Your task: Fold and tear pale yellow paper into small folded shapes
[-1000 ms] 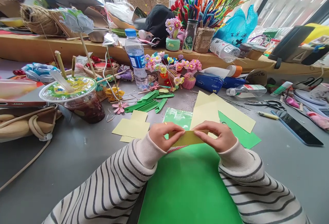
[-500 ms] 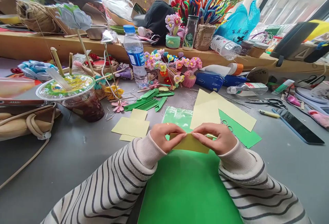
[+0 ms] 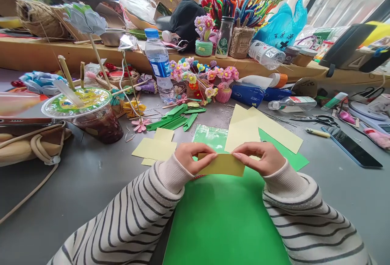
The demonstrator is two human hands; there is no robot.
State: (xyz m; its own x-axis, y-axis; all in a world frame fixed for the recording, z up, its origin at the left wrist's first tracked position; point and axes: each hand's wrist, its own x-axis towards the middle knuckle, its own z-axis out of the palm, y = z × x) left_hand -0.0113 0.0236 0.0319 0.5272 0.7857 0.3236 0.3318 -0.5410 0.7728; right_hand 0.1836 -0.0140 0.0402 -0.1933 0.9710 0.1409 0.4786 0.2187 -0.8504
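Note:
Between my two hands a small yellow paper piece is held up by its top edge, above a large green sheet. My left hand pinches it left of the middle with thumb and fingertips. My right hand pinches the same edge farther right. Cut yellow pieces lie to the left of my left hand. Behind my hands, larger yellow sheets overlap a green sheet and a clear-wrapped green pack.
Folded green strips lie farther back. A lidded drink cup and a water bottle stand to the left. On the right are scissors and a phone. Crafts and bottles crowd the wooden ledge at the back.
My hands have moved apart along the paper's top edge, the left one slightly left and the right one slightly right. More of the yellow paper shows between them.

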